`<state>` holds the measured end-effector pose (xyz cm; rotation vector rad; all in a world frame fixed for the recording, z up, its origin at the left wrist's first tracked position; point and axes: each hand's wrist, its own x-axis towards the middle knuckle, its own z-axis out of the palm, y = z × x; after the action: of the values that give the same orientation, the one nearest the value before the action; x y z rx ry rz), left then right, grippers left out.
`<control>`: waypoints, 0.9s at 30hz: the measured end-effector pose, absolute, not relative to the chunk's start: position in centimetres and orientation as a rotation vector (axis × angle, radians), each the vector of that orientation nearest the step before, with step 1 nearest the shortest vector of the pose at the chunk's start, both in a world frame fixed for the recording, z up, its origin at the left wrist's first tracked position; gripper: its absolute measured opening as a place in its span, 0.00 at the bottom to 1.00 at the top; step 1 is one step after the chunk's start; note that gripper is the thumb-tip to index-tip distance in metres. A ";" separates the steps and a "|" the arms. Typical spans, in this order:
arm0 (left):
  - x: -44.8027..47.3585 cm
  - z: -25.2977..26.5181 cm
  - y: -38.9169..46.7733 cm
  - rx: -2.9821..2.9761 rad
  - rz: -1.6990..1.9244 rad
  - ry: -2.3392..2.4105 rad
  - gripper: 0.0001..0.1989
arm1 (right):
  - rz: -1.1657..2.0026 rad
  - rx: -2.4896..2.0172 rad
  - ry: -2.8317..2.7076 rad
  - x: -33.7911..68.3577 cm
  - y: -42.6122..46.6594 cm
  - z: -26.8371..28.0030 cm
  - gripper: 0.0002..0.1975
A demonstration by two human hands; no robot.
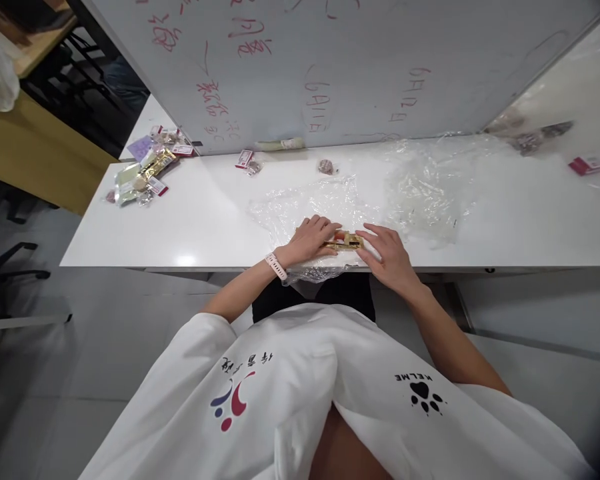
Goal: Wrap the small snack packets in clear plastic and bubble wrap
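A small gold packet, with some red on it, lies on a clear plastic bag near the table's front edge. My left hand, a light band at its wrist, covers the packet's left end with fingers bent over it. At the right end, the thumb and fingers of my right hand sit against the packet's two long edges. The crinkled clear bag spreads beneath and behind both hands, and part of it hangs over the front edge.
Another large clear bag lies to the right. Behind stand a small round brown packet, a red-labelled packet and a pale green tube-like item. Several packets are heaped at left. A whiteboard rises along the back.
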<state>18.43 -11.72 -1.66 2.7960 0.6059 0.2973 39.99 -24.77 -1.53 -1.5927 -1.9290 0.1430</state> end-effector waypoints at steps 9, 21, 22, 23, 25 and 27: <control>17.5 -1.6 -11.7 2.706 0.474 0.679 0.27 | 0.420 -1.559 -1.788 39.1 -21.4 -4.3 0.19; 11.1 -0.4 -18.2 2.846 0.486 0.734 0.38 | 0.292 -1.493 -2.000 39.2 -26.2 -1.4 0.27; 9.8 -1.0 -19.3 2.865 0.464 0.777 0.37 | 0.267 -1.491 -2.053 39.1 -26.8 -1.7 0.28; 8.6 -1.8 -20.3 2.872 0.454 0.853 0.34 | 0.238 -1.491 -2.089 38.8 -27.1 -2.0 0.27; 7.1 -3.6 -21.6 2.853 0.510 1.048 0.27 | 0.180 -1.489 -2.117 38.1 -27.3 -2.8 0.23; 6.4 -4.6 -21.7 2.800 0.611 1.180 0.20 | 0.135 -1.484 -2.094 37.3 -26.8 -3.1 0.17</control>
<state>6.38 -21.70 -4.61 2.8004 1.1800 0.6107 37.30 -26.77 -3.08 -1.4837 -2.0935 0.1347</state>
